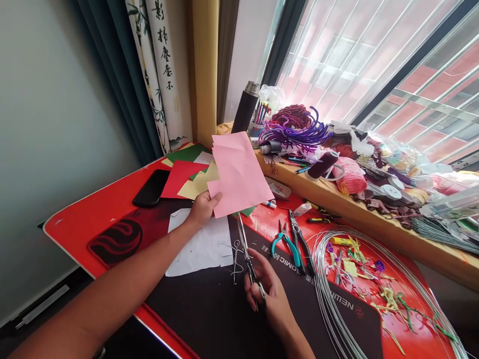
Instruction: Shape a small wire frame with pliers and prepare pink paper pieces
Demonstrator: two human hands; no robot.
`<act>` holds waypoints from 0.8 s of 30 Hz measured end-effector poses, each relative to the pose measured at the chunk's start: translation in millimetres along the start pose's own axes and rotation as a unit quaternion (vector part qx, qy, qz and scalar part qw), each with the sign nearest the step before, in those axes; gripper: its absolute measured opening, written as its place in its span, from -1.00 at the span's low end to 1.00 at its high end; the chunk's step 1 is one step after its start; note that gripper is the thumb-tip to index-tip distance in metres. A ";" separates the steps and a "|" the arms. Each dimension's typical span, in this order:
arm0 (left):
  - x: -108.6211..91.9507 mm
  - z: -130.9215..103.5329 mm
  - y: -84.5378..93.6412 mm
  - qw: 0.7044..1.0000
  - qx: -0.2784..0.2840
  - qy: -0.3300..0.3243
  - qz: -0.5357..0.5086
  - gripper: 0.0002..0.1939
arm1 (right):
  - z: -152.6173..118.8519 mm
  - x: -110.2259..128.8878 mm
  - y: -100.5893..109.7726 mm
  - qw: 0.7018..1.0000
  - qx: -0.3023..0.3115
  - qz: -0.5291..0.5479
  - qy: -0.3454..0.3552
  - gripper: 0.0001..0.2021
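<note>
My left hand (204, 207) pinches a sheet of pink paper (241, 172) by its lower left corner, holding it up over the table. The sheet's left edge is stepped and jagged. In my right hand (267, 286) is a pair of scissors (245, 249), fingers through the handles, blades pointing up at the paper's bottom edge. Whether the blades touch the paper I cannot tell. Beneath my hands lie a white sheet (198, 249) and a small twisted wire figure (235, 259) on a black desk mat (209, 309).
Left of the paper are a black phone (151, 188) and coloured sheets (179, 177). To the right lie teal-handled pliers (286, 244), dark pliers (299, 239) and a big wire coil (324, 284) around yarn scraps. Yarn and spools crowd the windowsill (359, 224), beside a black thermos (245, 107).
</note>
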State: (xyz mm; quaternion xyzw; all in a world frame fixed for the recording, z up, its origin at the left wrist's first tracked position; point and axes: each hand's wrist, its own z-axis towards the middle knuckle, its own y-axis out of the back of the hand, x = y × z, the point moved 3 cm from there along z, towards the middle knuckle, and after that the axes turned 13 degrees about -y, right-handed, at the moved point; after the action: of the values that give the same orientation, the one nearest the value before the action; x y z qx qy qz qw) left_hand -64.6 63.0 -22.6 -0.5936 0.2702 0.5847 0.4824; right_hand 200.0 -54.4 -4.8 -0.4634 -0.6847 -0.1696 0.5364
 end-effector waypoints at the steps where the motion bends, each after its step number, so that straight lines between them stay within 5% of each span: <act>1: 0.0 -0.5 -0.5 1.000 0.006 -0.001 -0.001 -0.39 | -0.4 0.0 -1.9 1.000 0.003 -0.004 0.004 -0.18; 24: 1.0 -10.5 -9.9 0.997 0.069 0.016 0.007 -0.47 | -3.4 -2.2 -5.9 1.000 -0.016 -0.022 -0.010 -0.24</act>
State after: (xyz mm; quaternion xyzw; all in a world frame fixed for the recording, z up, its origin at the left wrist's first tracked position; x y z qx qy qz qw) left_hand -51.1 57.7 -22.6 -0.5667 0.3212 0.5583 0.5138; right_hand 197.1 -60.9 -4.0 -0.4581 -0.6973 -0.1879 0.5182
